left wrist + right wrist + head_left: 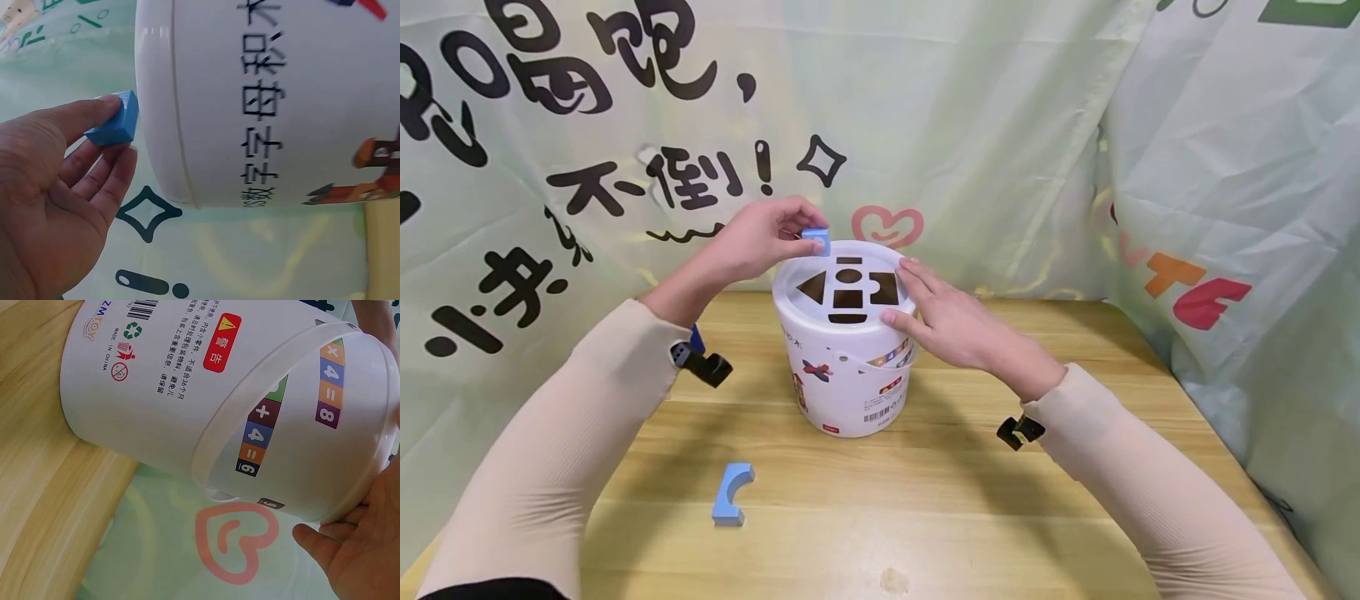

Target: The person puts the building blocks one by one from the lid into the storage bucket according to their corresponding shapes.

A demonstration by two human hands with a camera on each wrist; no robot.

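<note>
A white toy bucket (pixel 842 379) stands upright on the wooden table, its lid (pixel 790 279) cut with several shaped holes. At the lid's left rim my left hand (pixel 763 239) pinches a small blue block (pixel 816 241) between thumb and fingers. The left wrist view shows that block (pixel 119 122) close beside the bucket's rim. My right hand (pixel 951 321) rests on the right edge of the lid, fingers extended, thumb on the near side. In the right wrist view, this hand (pixel 369 547) touches the rim. A light blue arch block (pixel 728 496) lies on the table, front left.
Part of a dark blue object (pixel 697 338) shows behind my left wrist. A white handle (pixel 231 394) hangs along the bucket's side. Printed cloth (pixel 970 125) hangs behind and on both sides of the wooden table (pixel 880 517).
</note>
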